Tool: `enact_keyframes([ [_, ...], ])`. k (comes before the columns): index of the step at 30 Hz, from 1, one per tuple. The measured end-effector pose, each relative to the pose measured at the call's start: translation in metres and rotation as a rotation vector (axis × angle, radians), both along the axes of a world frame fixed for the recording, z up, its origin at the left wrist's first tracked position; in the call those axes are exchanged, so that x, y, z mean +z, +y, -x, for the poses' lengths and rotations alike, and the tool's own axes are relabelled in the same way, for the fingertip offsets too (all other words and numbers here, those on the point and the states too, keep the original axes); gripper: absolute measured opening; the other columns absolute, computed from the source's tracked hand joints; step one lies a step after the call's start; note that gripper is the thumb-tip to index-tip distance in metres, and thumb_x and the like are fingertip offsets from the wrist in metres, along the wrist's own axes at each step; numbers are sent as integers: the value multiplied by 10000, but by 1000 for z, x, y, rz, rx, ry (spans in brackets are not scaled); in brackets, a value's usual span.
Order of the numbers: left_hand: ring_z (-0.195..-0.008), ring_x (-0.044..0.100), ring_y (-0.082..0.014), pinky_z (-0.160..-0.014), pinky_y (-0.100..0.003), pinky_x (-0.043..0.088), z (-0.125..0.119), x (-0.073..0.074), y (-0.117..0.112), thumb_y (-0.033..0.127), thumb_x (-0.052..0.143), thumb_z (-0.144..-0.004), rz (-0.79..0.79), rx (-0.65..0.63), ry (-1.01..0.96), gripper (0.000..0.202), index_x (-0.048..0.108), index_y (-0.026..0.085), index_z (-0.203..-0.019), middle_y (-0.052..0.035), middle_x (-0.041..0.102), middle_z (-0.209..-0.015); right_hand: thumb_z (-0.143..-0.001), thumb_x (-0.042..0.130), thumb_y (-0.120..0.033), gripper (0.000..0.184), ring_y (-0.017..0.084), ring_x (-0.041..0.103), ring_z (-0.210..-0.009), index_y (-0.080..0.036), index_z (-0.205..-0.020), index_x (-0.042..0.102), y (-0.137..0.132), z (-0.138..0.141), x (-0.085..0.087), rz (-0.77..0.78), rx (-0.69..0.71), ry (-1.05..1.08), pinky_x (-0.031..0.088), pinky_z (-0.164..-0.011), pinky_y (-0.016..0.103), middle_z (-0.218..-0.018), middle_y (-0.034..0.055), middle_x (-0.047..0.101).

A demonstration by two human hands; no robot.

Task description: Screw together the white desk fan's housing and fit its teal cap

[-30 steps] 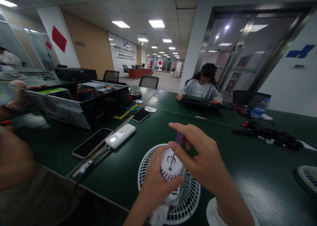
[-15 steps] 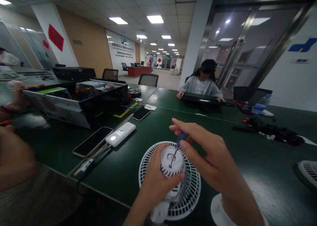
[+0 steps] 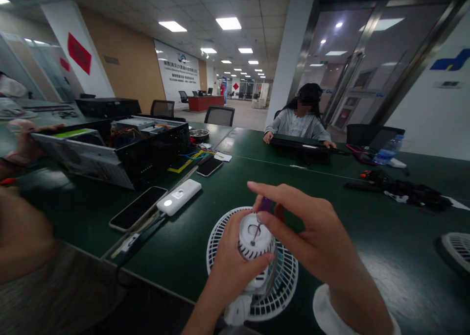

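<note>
screwdriver handle (image 3: 265,204): partly hidden by right hand (image 3: 312,232) | white fan hub (image 3: 256,237): side hidden by left hand (image 3: 235,261) | second fan grille (image 3: 457,249): cut off by right edge (only an arc is shown) | wall sign (image 3: 177,65): lettering too small to be read

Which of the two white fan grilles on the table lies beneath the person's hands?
The lower-centre grille, under the fan body in the left hand; the other grille sits apart at the right edge.

Both hands held close together, low in view.
Left hand (image 3: 235,266) curled, reaching in from 6 o'clock; right hand (image 3: 308,227) pinching from 4 o'clock, fingers bent.
</note>
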State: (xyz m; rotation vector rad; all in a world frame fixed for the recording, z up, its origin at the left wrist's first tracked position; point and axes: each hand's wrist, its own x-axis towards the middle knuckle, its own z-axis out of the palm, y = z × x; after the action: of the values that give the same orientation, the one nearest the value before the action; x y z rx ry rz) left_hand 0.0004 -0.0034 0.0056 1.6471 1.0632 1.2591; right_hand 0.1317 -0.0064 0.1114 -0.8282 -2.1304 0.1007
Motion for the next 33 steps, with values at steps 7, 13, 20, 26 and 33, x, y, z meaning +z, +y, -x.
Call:
enact_keyframes([
  [7, -1144, 468, -289, -987, -462, 347, 1, -3, 1, 191, 705, -653, 3, -5, 18, 634, 411, 210, -1215, -86, 502, -1228, -856, 493, -196, 294, 177, 594, -817, -123, -1133, 558, 2, 2, -3, -121, -135, 1, 487, -694, 315, -898, 76, 656],
  [13, -1139, 474, -295, -984, -469, 349, 1, 0, 1, 194, 704, -654, 7, -16, -6, 615, 426, 212, -1203, -82, 513, -1215, -852, 490, -136, 295, 134, 608, -785, -180, -1136, 556, 0, 0, 0, -11, -39, 18, 495, -689, 261, -897, 29, 671],
  [20, -1127, 493, -294, -980, -465, 359, -1, 2, 0, 192, 701, -650, 22, -5, -16, 603, 440, 203, -1194, -86, 530, -1205, -850, 481, -179, 330, 179, 591, -841, -141, -1172, 541, 2, 3, -2, -109, -119, 6, 489, -722, 321, -930, 76, 659],
  [26, -1136, 482, -295, -984, -462, 354, -1, 2, 0, 182, 699, -648, 8, 4, -14, 603, 442, 205, -1194, -83, 525, -1210, -844, 498, -124, 304, 132, 598, -807, -159, -1139, 563, -1, 1, 0, -47, -29, 24, 489, -705, 256, -901, 33, 671],
  [33, -1118, 492, -288, -972, -459, 365, -1, -2, 1, 184, 697, -656, 12, -7, -6, 606, 429, 209, -1200, -82, 524, -1202, -853, 461, -165, 335, 165, 596, -822, -154, -1179, 533, 2, 2, -2, -117, -98, -6, 489, -706, 302, -916, 63, 660],
])
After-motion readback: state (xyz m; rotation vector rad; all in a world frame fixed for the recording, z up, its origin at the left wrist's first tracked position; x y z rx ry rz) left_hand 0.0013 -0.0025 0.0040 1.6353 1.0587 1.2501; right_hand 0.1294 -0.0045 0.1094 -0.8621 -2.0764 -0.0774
